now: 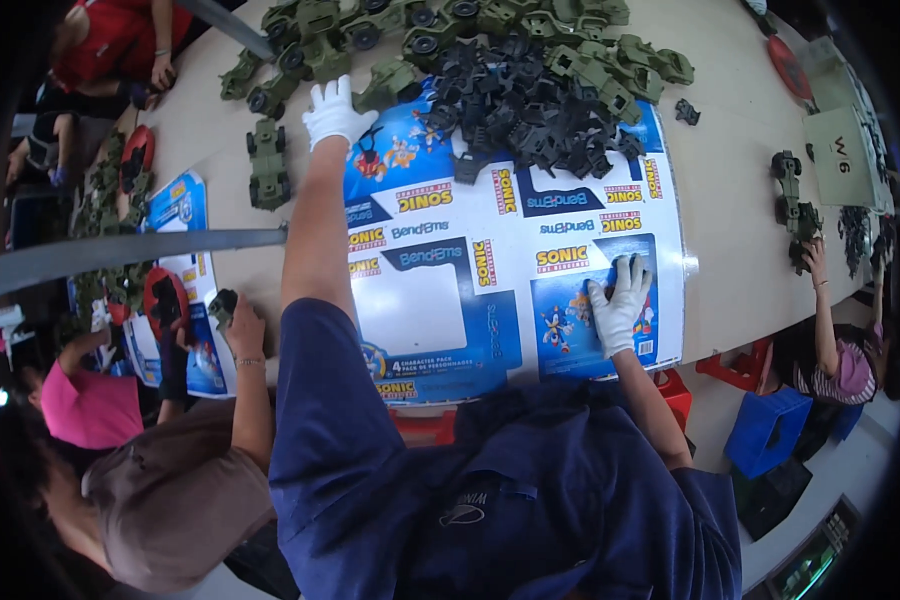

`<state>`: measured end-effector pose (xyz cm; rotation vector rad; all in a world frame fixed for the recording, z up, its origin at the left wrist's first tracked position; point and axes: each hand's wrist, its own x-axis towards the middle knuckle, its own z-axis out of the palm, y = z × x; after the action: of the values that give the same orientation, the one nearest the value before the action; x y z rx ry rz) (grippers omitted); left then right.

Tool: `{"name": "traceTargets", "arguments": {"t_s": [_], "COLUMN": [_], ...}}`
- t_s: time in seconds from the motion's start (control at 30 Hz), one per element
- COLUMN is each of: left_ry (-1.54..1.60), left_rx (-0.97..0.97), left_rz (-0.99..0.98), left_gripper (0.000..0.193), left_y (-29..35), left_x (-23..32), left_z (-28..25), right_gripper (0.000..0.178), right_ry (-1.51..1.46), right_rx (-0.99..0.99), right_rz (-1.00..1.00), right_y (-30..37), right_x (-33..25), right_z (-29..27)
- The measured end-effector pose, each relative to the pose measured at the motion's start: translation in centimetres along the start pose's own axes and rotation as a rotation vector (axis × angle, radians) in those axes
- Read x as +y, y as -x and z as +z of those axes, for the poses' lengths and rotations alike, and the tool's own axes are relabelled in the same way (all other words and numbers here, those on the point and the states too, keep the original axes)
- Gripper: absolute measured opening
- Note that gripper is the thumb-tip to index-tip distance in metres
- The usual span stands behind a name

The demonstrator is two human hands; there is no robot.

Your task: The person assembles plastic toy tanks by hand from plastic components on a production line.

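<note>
My left hand (337, 115), in a white glove, reaches to the far left edge of a large printed cardboard sheet (415, 305). Its fingers are spread, with nothing seen in them, beside olive-green toy vehicles (390, 82). Lower on the sheet, toward its right side, my right hand (622, 305) lies flat in a white glove with fingers apart. Between and beyond the hands, a heap of small black plastic parts (530, 115) covers the sheet's far edge. One green toy vehicle (268, 165) sits apart on the table, left of my left forearm.
A grey metal bar (150, 250) crosses from the left. A co-worker's hand (245, 328) holds a green part at left; another person's hand (816, 262) touches a toy vehicle at right. A carton (850, 150), red stool (735, 370) and blue crate (768, 430) stand right.
</note>
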<state>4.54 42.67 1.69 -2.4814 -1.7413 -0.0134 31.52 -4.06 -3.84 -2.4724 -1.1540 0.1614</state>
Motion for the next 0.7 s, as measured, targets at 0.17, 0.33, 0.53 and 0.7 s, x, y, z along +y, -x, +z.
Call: {"name": "traceTargets", "arguments": {"t_s": [0.17, 0.33, 0.53, 0.7], "left_ry": [0.059, 0.017, 0.075, 0.369], "left_rx": [-0.308, -0.173, -0.143, -0.161], "left_rz": [-0.060, 0.079, 0.643, 0.658], "left_gripper": [0.067, 0.055, 0.054, 0.058], "left_y": [1.9, 15.2, 27.6, 32.9], "left_x": [0.4, 0.0, 5.2, 8.3], "left_z": [-1.8, -1.8, -2.3, -2.4], "right_gripper": [0.060, 0.060, 0.089, 0.075], "right_ry": [-0.314, -0.693, 0.036, -0.065], "right_rx": [0.028, -0.020, -0.074, -0.434], "right_rz": [0.124, -0.005, -0.469, -0.583], "right_y": [-2.2, -10.9, -20.1, -18.2], "right_x": [0.0, -7.2, -16.0, -14.1], "right_z": [-0.5, -1.9, -1.5, -0.4]}}
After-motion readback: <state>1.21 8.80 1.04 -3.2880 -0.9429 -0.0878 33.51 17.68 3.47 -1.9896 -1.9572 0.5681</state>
